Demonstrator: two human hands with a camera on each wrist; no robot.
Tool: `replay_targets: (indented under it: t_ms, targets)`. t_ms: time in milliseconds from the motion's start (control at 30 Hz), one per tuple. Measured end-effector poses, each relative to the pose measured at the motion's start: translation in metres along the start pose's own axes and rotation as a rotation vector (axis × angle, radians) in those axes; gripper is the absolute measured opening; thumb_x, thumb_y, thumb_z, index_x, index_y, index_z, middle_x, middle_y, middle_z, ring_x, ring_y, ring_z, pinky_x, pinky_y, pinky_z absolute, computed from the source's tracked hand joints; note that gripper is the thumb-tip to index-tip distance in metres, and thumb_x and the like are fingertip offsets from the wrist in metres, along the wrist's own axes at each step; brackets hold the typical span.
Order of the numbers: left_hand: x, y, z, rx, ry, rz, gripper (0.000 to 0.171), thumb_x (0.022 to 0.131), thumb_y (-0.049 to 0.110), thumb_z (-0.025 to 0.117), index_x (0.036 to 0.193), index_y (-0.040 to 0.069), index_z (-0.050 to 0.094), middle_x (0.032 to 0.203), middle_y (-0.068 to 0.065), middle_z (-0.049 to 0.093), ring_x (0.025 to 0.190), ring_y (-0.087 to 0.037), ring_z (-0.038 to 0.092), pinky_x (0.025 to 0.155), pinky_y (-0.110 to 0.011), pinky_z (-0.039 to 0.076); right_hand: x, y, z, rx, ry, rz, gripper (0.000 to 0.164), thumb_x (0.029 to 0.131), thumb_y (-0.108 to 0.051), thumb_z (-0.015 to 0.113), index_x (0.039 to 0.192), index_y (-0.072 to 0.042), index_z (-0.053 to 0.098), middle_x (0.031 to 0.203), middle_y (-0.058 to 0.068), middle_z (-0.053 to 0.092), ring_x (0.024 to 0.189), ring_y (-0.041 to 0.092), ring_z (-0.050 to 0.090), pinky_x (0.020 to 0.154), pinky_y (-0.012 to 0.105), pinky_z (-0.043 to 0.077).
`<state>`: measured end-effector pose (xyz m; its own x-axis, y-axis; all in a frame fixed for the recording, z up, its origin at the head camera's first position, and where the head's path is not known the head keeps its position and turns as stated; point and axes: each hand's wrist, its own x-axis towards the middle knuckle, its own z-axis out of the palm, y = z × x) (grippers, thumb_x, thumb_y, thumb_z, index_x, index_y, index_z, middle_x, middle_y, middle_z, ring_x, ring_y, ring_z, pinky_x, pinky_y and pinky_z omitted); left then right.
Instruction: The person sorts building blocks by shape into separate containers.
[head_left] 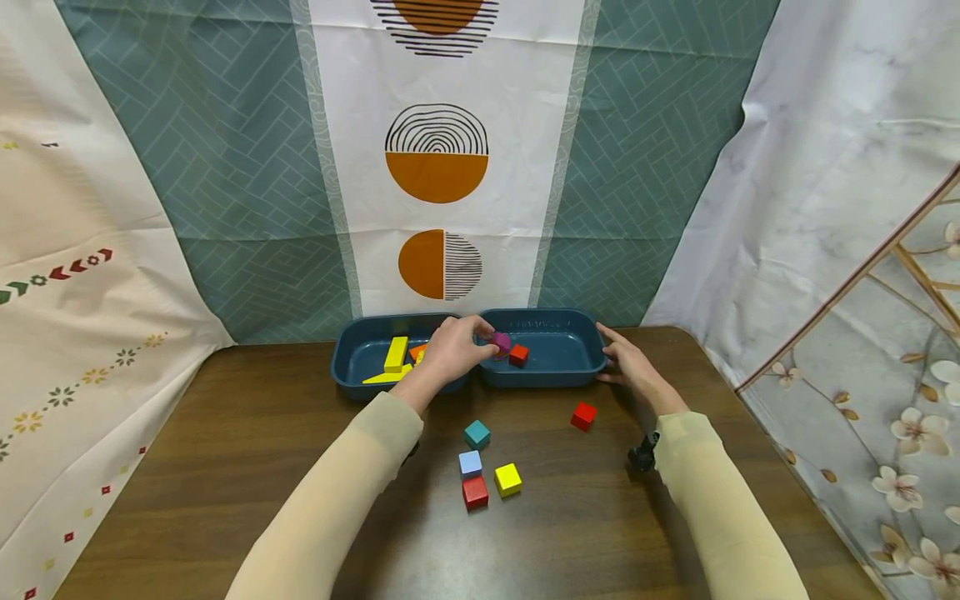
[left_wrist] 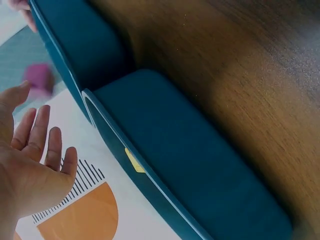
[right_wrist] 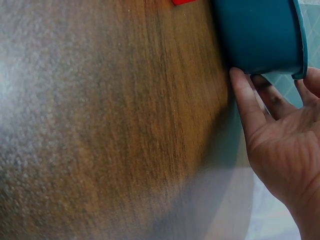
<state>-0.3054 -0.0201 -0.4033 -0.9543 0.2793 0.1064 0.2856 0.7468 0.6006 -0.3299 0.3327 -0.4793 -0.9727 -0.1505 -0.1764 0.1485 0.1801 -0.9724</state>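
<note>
In the head view my left hand [head_left: 456, 346] hovers above where two blue trays meet. A purple cube [head_left: 501, 342] is just off its fingertips, over the left end of the right tray [head_left: 551, 379]. That cube is blurred in the left wrist view, close to the thumb tip, while the fingers [left_wrist: 40, 130] are spread. My right hand [head_left: 632, 362] touches the outer right end of the same tray with extended fingers [right_wrist: 245, 97]. A red cube [head_left: 518, 356] lies inside this tray.
The left tray [head_left: 345, 387] holds yellow pieces [head_left: 396, 355] and an orange one. On the wooden table in front are a teal cube [head_left: 477, 434], a light blue cube [head_left: 470, 464], a yellow cube [head_left: 507, 480] and red cubes [head_left: 476, 492]. Curtains hang behind.
</note>
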Motion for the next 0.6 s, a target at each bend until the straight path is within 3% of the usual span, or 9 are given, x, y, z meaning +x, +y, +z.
replay_targets:
  t_ms: [167, 600]
  targets:
    - [-0.001, -0.001, 0.0, -0.004, -0.009, 0.006, 0.039, 0.095, 0.032, 0.074, 0.131, 0.016, 0.068, 0.123, 0.001, 0.068, 0.119, -0.021, 0.048, 0.103, -0.043, 0.046, 0.0, 0.0, 0.0, 0.0, -0.006, -0.004, 0.066, 0.103, -0.009, 0.03, 0.166, -0.025, 0.016, 0.171, 0.009, 0.003, 0.144, 0.042, 0.033, 0.109, 0.061, 0.04]
    - [-0.009, 0.002, -0.011, -0.034, 0.005, 0.072, 0.041, 0.096, 0.033, 0.073, 0.133, 0.016, 0.067, 0.126, 0.001, 0.068, 0.119, -0.022, 0.048, 0.1, -0.042, 0.046, -0.007, -0.007, 0.003, 0.014, -0.008, 0.007, 0.066, 0.103, -0.009, 0.029, 0.166, -0.025, 0.016, 0.171, 0.009, 0.001, 0.146, 0.043, 0.03, 0.11, 0.062, 0.038]
